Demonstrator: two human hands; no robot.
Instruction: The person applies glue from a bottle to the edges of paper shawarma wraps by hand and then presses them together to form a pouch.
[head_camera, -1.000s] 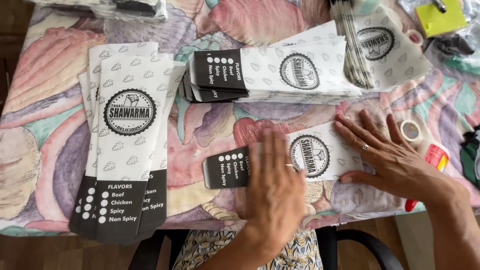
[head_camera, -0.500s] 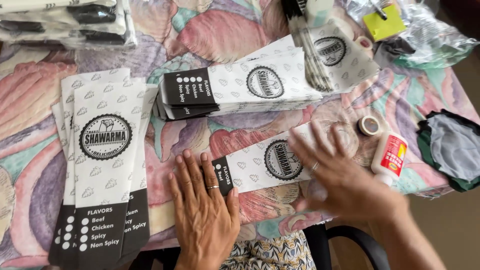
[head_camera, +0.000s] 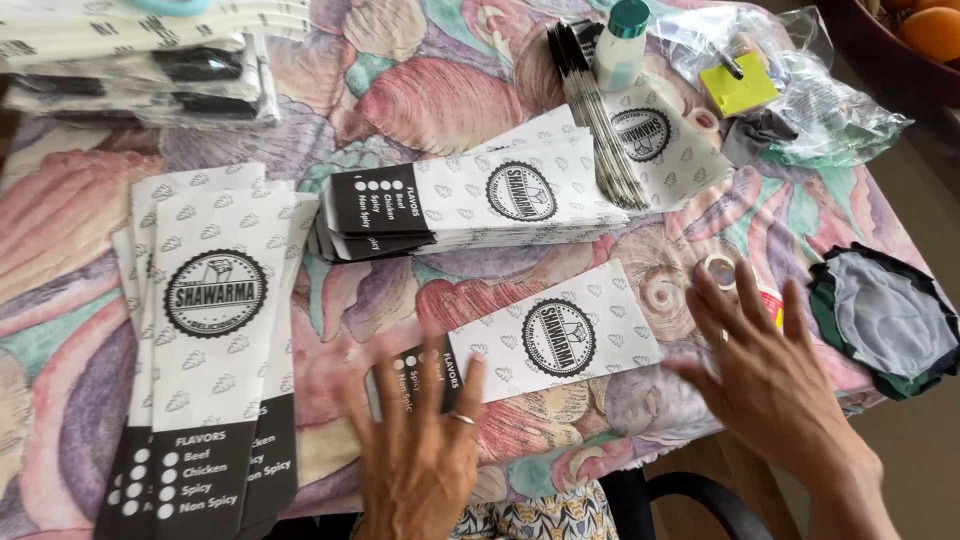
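1. a single flat paper sleeve (head_camera: 545, 340), white with a round black emblem and a black end, lies slightly tilted in the lower middle of the frame on a table (head_camera: 420, 100) covered with a colourful shell-patterned cloth.
2. the left hand (head_camera: 425, 445) is at the bottom centre, fingers spread wide and blurred; its fingertips overlap the sleeve's black left end, though whether they press on it cannot be told. it grips nothing.
3. the right hand (head_camera: 770, 370) is at the lower right, open with fingers splayed, just beside the sleeve's white right end and apart from it; it holds nothing.
4. the sleeve thus lies between the two hands, its length running from one to the other.
5. a small tape roll (head_camera: 720, 270) sits on the cloth just above the right hand's fingertips.
6. a stack of like sleeves (head_camera: 215, 340) lies lengthwise at the left of the frame, and a second pile (head_camera: 470, 205) lies across the middle, above the single sleeve.
7. a white bottle with a green cap (head_camera: 622, 45) stands at the upper middle, and a dark cloth piece (head_camera: 885, 320) lies at the right edge.
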